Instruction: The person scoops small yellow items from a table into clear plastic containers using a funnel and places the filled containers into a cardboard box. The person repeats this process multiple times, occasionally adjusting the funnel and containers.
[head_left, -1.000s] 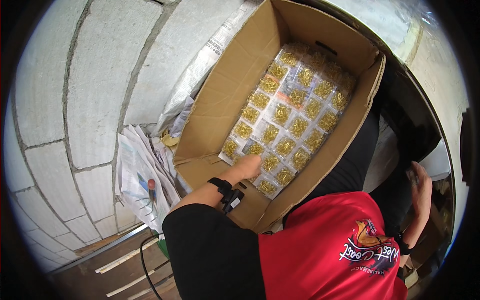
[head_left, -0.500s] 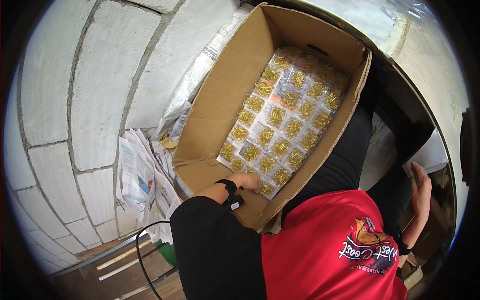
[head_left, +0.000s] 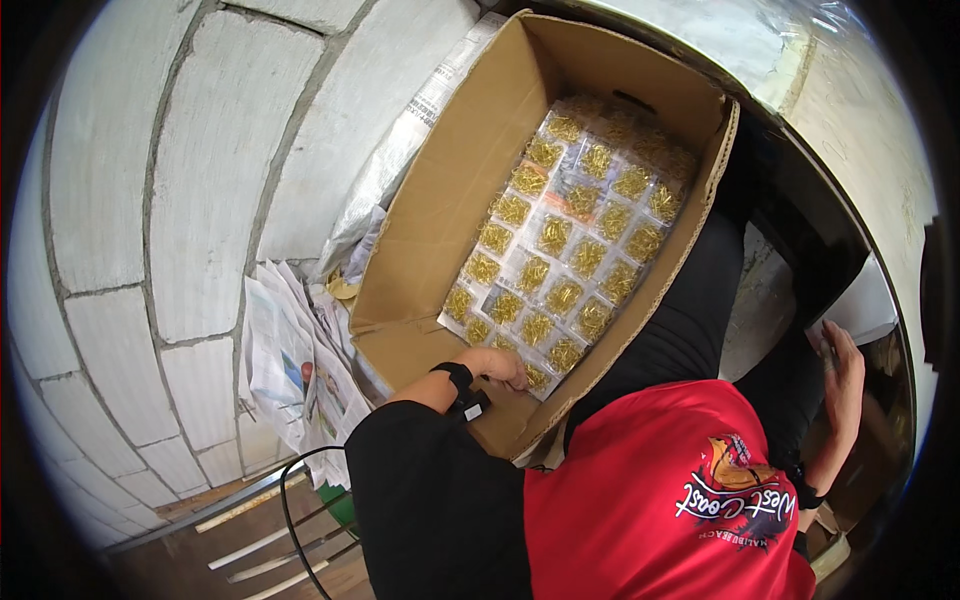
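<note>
The left hand (head_left: 492, 365) was observed inside an open cardboard box (head_left: 430, 215), at its near end. The fingers were curled and rested on the near edge of a clear plastic sheet of gold-coloured small parts (head_left: 565, 245); whether the sheet was actually gripped could not be told. A dark strap was noted at the wrist.

The sheet lay flat on the box floor, its pockets set in rows and each holding a small gold cluster. It covered most of the floor toward the far end.

The right hand (head_left: 843, 375) was recorded well apart from the box, on the person's right, with fingers extended and laid against a flat white panel (head_left: 868, 308). Nothing was seen to be clasped in it.

Folded newspapers (head_left: 290, 365) lay beside the box on the left, against a wall of pale blocks (head_left: 150, 200).
</note>
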